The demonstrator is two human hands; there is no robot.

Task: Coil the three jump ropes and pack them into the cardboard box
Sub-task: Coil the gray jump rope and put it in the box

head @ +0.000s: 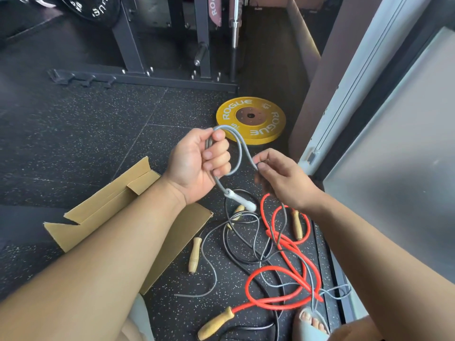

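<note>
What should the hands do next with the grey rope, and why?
Probably the right hand should bring its pinched stretch of grey rope over to the left hand, adding another loop. The left hand grips only a small coil, with the white handle dangling below, and much grey rope lies tangled with the red rope on the floor.

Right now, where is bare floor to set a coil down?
Bare floor lies between the cardboard box and the yellow plate. Crowded: the red rope, black rope and grey rope tangle right of the box.
</note>
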